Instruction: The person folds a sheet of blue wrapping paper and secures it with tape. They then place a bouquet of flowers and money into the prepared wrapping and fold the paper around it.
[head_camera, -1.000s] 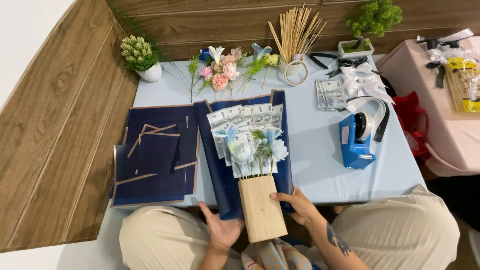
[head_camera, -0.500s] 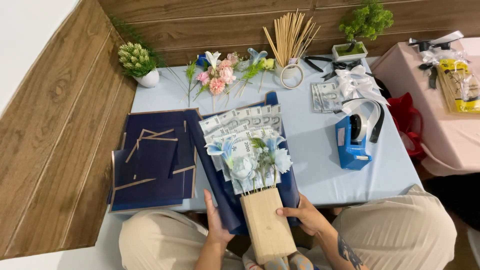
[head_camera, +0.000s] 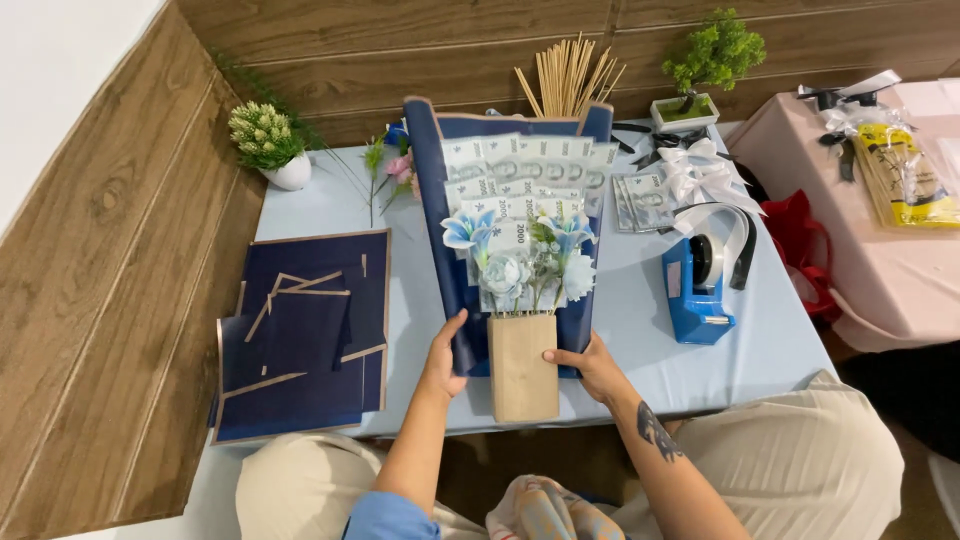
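Both hands are now raising the money bouquet (head_camera: 520, 240), which half a second ago was lying flatter and tilted. It is standing nearly upright over the blue table (head_camera: 320, 205), long axis running away from the grip, banknotes pointing up. Left hand (head_camera: 443, 355) is clasping the navy wrapping paper (head_camera: 462, 300); right hand (head_camera: 592, 362) is gripping the kraft-paper handle (head_camera: 522, 368).
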